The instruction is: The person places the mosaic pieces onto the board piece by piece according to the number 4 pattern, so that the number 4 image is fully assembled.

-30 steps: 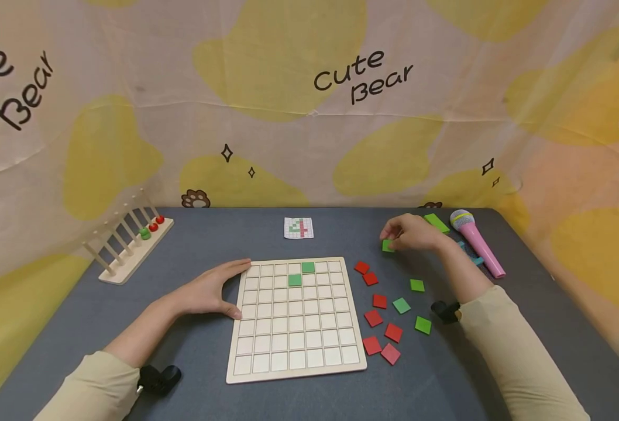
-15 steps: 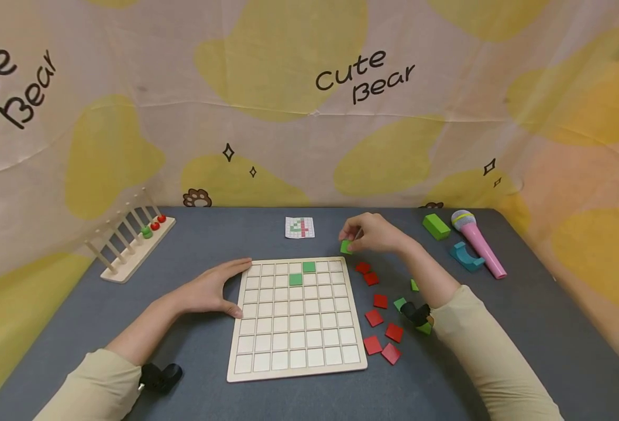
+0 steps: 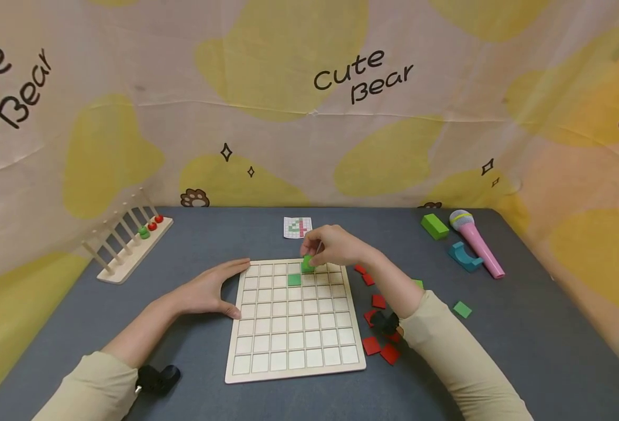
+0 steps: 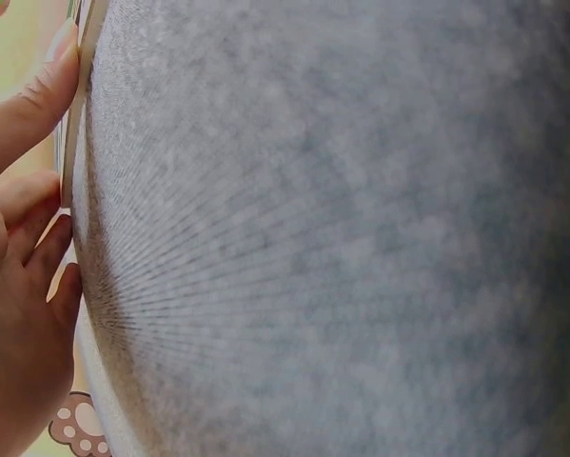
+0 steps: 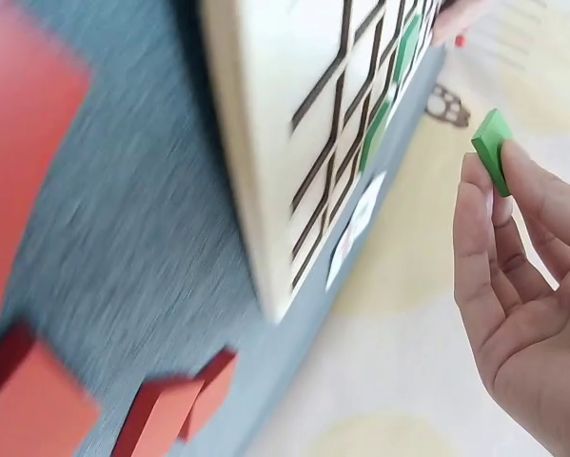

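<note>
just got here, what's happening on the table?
A person is working at a wooden grid board on a grey table. The right hand pinches a green tile over the board's far rows, right by two green tiles already set. The left hand rests flat against the board's left edge. Loose red tiles and green tiles lie to the right, and a small pattern card sits beyond the board.

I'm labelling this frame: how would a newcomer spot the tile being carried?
Find the wooden grid board mid-table. Above its far edge, the right hand pinches a green tile. Unlike the green tile seated in the board, it is held off the board.
</note>
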`<state>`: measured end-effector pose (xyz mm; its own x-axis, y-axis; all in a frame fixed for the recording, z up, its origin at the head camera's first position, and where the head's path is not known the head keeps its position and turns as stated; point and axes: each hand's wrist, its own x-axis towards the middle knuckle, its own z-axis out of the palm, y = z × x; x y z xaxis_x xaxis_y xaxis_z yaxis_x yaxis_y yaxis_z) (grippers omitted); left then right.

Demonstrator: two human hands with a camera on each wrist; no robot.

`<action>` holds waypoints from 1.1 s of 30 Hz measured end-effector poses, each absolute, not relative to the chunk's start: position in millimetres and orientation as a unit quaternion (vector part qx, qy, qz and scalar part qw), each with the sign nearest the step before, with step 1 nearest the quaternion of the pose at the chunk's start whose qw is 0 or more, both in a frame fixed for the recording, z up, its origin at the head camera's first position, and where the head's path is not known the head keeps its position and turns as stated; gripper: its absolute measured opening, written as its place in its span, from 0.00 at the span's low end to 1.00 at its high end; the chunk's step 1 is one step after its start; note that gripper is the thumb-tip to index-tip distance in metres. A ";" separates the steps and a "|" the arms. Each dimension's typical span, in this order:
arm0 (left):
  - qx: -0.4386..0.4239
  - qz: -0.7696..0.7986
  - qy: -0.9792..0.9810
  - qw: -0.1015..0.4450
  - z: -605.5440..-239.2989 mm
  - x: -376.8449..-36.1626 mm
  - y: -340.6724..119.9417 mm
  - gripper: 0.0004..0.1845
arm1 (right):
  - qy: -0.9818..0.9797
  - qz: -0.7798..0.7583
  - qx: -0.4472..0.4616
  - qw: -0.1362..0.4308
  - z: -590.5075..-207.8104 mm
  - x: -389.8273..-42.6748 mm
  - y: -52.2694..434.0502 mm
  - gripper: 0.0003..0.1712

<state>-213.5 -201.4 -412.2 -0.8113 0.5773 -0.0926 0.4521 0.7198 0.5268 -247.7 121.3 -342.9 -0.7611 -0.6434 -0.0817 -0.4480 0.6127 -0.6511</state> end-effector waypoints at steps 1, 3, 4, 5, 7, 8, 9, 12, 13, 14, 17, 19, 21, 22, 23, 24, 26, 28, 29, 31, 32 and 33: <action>0.280 0.249 0.918 0.126 -412.1 -213.2 -201.6 0.60 | 0.882 -0.314 -0.314 0.159 -344.0 -247.0 116.8 0.08; 0.281 0.250 0.918 0.124 -411.9 -212.3 -201.7 0.60 | 0.877 -0.314 -0.323 0.165 -345.1 -245.2 107.8 0.07; 0.283 0.251 0.917 0.123 -411.5 -212.1 -201.3 0.60 | 0.875 -0.313 -0.327 0.169 -344.9 -244.2 103.7 0.06; 0.283 0.252 0.917 0.123 -411.3 -212.0 -201.1 0.60 | 0.874 -0.313 -0.330 0.172 -345.1 -243.4 99.6 0.06; 0.283 0.254 0.917 0.123 -411.2 -211.8 -201.2 0.60 | 0.869 -0.314 -0.339 0.177 -345.1 -241.7 91.0 0.05; 0.283 0.254 0.917 0.123 -411.2 -211.9 -201.5 0.60 | 0.868 -0.313 -0.343 0.178 -344.9 -240.7 86.8 0.05; 0.285 0.253 0.916 0.123 -411.0 -211.9 -201.7 0.60 | 0.866 -0.314 -0.345 0.181 -344.9 -239.7 82.8 0.06; 0.284 0.252 0.917 0.123 -411.5 -212.8 -202.6 0.60 | 0.864 -0.310 -0.352 0.182 -346.9 -237.3 71.5 0.06; 0.286 0.252 0.917 0.121 -411.6 -212.9 -202.7 0.60 | 0.866 -0.305 -0.354 0.182 -348.0 -236.4 68.3 0.06; 0.288 0.252 0.916 0.119 -411.9 -212.9 -202.9 0.60 | 0.868 -0.296 -0.356 0.180 -349.5 -235.6 65.5 0.07; 0.292 0.254 0.915 0.113 -413.0 -212.7 -202.6 0.60 | 0.876 -0.269 -0.358 0.183 -353.7 -232.8 59.5 0.09; 0.295 0.257 0.914 0.109 -413.7 -212.1 -202.2 0.60 | 0.881 -0.250 -0.357 0.185 -357.2 -231.2 56.9 0.10; 0.294 0.258 0.914 0.107 -414.0 -210.9 -202.0 0.60 | 0.883 -0.241 -0.356 0.186 -360.8 -230.1 54.7 0.09; 0.293 0.259 0.914 0.107 -414.0 -210.3 -201.8 0.60 | 0.884 -0.237 -0.357 0.185 -362.5 -229.7 53.7 0.08; 0.292 0.259 0.914 0.107 -413.9 -209.8 -202.0 0.60 | 0.885 -0.235 -0.357 0.183 -363.9 -229.5 52.8 0.08; 0.291 0.258 0.915 0.107 -413.8 -209.3 -202.2 0.60 | 0.885 -0.235 -0.358 0.181 -365.2 -229.3 51.9 0.07; 0.289 0.257 0.916 0.107 -413.5 -208.7 -202.6 0.59 | 0.885 -0.235 -0.361 0.176 -366.7 -229.0 50.5 0.06; 0.289 0.255 0.917 0.106 -413.3 -208.8 -202.8 0.60 | 0.887 -0.232 -0.360 0.171 -367.1 -228.7 49.8 0.06; 0.289 0.255 0.916 0.106 -413.2 -209.0 -202.8 0.60 | 0.889 -0.230 -0.359 0.169 -367.2 -228.7 49.8 0.05; 0.289 0.255 0.916 0.107 -412.7 -209.9 -201.9 0.60 | 0.893 -0.222 -0.357 0.162 -366.8 -228.5 50.2 0.05; 0.289 0.255 0.916 0.110 -412.6 -210.5 -201.5 0.60 | 0.895 -0.218 -0.355 0.160 -366.7 -228.4 50.7 0.05; 0.289 0.254 0.916 0.112 -412.5 -211.3 -200.9 0.60 | 0.897 -0.215 -0.352 0.158 -366.6 -228.2 51.2 0.05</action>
